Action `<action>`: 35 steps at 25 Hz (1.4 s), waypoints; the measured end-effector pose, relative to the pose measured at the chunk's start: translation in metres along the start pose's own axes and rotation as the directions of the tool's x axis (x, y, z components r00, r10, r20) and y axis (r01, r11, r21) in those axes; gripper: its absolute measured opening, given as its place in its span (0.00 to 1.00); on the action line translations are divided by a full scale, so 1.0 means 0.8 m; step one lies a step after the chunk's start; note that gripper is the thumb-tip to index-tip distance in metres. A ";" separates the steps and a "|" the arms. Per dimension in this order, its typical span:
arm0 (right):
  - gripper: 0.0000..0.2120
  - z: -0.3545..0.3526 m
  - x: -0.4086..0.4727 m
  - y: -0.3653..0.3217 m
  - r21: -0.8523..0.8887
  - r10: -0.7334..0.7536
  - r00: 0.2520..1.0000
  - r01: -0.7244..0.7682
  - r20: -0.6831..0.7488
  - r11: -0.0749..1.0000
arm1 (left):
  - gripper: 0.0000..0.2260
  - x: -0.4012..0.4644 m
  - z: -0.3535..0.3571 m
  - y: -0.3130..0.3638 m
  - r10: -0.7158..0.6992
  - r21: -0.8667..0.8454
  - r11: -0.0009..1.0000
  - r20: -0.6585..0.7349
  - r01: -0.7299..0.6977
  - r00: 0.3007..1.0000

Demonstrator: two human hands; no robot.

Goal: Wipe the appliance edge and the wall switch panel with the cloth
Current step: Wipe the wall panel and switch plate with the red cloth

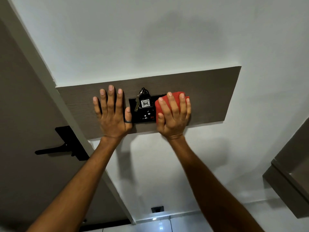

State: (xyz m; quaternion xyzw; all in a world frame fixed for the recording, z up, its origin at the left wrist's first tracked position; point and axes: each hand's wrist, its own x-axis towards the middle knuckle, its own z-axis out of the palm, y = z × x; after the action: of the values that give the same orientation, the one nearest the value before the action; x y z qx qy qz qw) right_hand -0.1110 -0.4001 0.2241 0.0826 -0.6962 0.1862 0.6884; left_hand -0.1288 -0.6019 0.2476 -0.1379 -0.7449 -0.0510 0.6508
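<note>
A black switch panel (145, 115) is set in a brown wood-grain board (209, 91) on the white wall. A key with a tag marked 406 (145, 103) hangs from the panel's top. My right hand (173, 116) presses a folded red cloth (161, 102) flat against the panel's right end, covering that part. My left hand (112, 113) lies flat on the board just left of the panel, fingers spread, thumb touching the panel's left edge, holding nothing. A ring sits on that thumb.
A brown door with a black lever handle (63, 146) stands to the left. A brown cabinet edge (289, 178) juts in at the right. A small black wall socket (157, 209) sits low near the tiled floor.
</note>
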 end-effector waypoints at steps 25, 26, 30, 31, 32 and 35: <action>0.23 0.016 0.038 0.009 0.005 -0.098 0.993 0.098 0.060 0.995 | 0.27 0.003 0.001 0.000 -0.019 -0.010 1.000 -0.018 0.019 1.000; 0.23 0.013 0.029 0.012 0.009 -0.103 0.993 0.102 0.052 0.995 | 0.27 0.000 0.002 0.000 -0.020 -0.019 1.000 -0.016 0.019 1.000; 0.19 -0.026 -0.044 0.025 -0.028 -0.227 0.971 0.230 0.074 0.973 | 0.27 -0.015 -0.005 0.004 -0.014 0.003 1.000 -0.007 0.014 1.000; 0.19 -0.025 -0.041 0.028 -0.017 -0.207 0.976 0.208 0.073 0.978 | 0.27 -0.012 -0.003 0.008 -0.007 -0.004 1.000 -0.014 0.007 1.000; 0.19 -0.017 -0.026 0.025 0.012 -0.161 0.984 0.160 0.071 0.987 | 0.27 -0.007 -0.001 0.008 -0.008 -0.007 1.000 -0.017 0.007 1.000; 0.22 0.014 0.032 0.007 0.035 -0.082 0.996 0.081 0.032 0.996 | 0.27 0.005 0.002 0.000 -0.015 0.012 1.000 -0.033 0.016 0.999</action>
State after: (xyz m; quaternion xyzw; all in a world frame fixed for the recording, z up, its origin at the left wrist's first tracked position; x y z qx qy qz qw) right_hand -0.1247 -0.3954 0.2490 0.1255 -0.7004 0.1684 0.6821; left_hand -0.1306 -0.6013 0.2512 -0.1270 -0.7354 -0.0537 0.6634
